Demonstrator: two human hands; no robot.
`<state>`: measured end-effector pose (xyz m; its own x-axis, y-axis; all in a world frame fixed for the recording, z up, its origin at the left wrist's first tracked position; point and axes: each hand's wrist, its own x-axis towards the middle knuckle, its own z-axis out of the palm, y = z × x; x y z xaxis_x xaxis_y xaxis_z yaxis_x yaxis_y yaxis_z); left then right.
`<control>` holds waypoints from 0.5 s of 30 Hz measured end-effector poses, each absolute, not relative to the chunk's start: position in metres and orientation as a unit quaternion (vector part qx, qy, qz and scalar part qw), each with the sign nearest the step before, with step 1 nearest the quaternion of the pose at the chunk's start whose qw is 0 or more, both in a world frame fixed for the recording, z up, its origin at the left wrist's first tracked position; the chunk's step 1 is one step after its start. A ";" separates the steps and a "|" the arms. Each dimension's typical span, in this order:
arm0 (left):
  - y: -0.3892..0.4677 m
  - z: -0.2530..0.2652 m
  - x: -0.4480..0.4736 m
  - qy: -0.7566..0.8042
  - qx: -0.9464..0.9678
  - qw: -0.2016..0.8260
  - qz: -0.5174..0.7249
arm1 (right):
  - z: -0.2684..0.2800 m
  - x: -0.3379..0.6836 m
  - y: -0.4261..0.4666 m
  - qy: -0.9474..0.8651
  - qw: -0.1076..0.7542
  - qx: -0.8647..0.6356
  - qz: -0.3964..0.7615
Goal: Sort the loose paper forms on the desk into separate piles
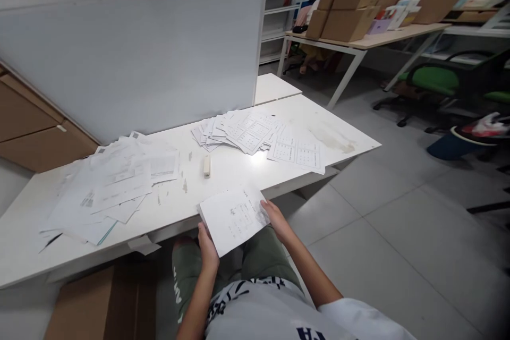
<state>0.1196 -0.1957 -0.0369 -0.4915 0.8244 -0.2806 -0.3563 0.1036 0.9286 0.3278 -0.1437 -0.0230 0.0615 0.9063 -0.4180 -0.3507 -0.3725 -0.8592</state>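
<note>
Between my two hands is a stack of printed paper sheets (235, 218), tilted over my lap at the desk's front edge. My left hand (207, 247) grips its left side, with the fingers hidden underneath. At the right edge my right hand (274, 218) pinches the sheets, thumb on top. Just beyond them a cream stapler (206, 166) lies on the white desk (191, 191). Further back is a fanned pile of printed sheets (251, 130), with a loose printed sheet (297, 151) at its right.
A spread heap of papers (123, 175) covers the desk's left part. A whiteboard (159, 58) stands along the back. Cardboard boxes sit at the left wall, under the desk (87, 308) and on another table (354, 8). Green chairs (434, 77) and a blue bin (458, 143) are at right.
</note>
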 end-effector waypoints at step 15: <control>-0.189 -0.028 0.109 0.608 0.254 0.452 0.602 | -0.002 0.339 -0.146 -0.271 0.483 -0.530 0.642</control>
